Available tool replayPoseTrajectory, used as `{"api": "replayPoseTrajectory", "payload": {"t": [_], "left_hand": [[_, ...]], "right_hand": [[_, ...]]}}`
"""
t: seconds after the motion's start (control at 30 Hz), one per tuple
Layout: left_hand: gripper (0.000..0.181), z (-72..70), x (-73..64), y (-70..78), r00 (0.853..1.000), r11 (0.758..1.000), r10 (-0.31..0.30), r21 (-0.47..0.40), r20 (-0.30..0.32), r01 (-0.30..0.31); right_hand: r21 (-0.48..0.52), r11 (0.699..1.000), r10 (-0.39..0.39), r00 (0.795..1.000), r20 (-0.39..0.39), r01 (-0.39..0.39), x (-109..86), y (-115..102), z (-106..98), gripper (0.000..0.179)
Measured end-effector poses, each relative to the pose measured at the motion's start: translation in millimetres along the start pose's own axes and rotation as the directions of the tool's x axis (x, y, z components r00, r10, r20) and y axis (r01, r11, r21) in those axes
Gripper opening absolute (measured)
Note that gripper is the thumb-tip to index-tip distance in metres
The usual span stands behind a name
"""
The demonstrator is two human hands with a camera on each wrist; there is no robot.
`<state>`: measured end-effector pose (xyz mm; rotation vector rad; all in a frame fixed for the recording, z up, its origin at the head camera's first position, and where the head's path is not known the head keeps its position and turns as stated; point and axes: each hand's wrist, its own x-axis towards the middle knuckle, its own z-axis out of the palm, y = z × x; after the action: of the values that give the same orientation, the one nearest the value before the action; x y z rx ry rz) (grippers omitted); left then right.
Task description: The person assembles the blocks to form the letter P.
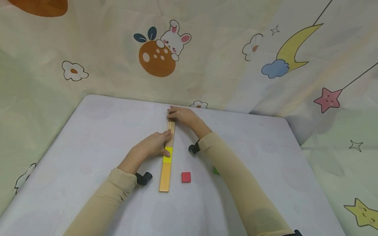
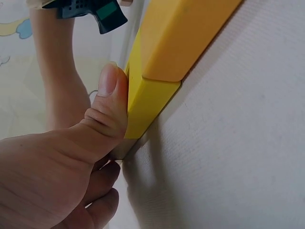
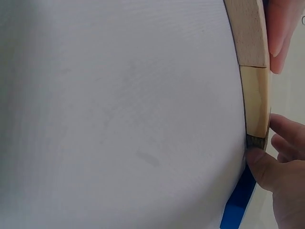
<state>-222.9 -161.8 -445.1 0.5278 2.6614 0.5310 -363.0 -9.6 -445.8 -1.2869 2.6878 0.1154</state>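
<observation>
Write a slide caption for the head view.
Left hand against a row of blocks, right hand at its far end, on a white table; a red block lies apart to the right.

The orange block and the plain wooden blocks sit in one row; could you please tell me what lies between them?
Just the yellow block lies there, as the head view shows.

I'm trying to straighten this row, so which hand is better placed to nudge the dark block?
Probably the right hand: its thumb is on the dark block, toward the far end of the row. The left hand is nearer you, its thumb against the yellow block.
</observation>
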Motion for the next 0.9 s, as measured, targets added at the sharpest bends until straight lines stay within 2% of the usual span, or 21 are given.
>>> {"api": "replayPoseTrajectory", "payload": {"t": [0.17, 0.33, 0.4, 0.53, 0.7, 0.8, 0.9], "left_hand": [[0.095, 4.0, 2.7, 3.2, 1.000, 1.000, 0.013, -0.007, 0.005, -0.013], [0.093, 6.0, 4.8, -2.2, 1.000, 1.000, 0.016, -0.016, -0.006, -0.016], [0.093, 5.7, 5.4, -6.4, 1.000, 1.000, 0.014, -0.017, -0.014, -0.014], [0.093, 5.3, 8.7, -6.8, 0.999, 0.999, 0.026, -0.030, -0.030, -0.027], [0.095, 4.0, 10.3, -7.1, 0.999, 0.999, 0.023, -0.041, -0.025, -0.024], [0.095, 5.5, 10.4, -8.3, 1.000, 0.999, 0.021, -0.035, -0.012, -0.021], [0.095, 7.9, 11.4, -7.4, 1.000, 0.999, 0.026, -0.032, -0.002, -0.026]], "right_hand": [[0.069, 0.997, 0.050, 0.997, -0.063, -0.045, -19.7, 6.4, -2.4, 0.046], [0.206, 0.972, 0.144, 0.979, -0.141, -0.113, -57.6, 19.3, -10.0, 0.043], [0.240, 0.962, 0.169, 0.972, -0.163, -0.128, -78.6, 25.2, -12.4, 0.040], [0.272, 0.949, 0.215, 0.958, -0.191, -0.159, -139.6, 35.3, -13.4, 0.036], [0.312, 0.921, 0.297, 0.938, -0.178, -0.233, -212.6, 28.9, -1.8, 0.034], [0.296, 0.914, 0.335, 0.928, -0.162, -0.278, -242.6, 19.3, 13.3, 0.033], [0.258, 0.912, 0.365, 0.918, -0.154, -0.319, -261.0, 10.8, 29.2, 0.033]]}}
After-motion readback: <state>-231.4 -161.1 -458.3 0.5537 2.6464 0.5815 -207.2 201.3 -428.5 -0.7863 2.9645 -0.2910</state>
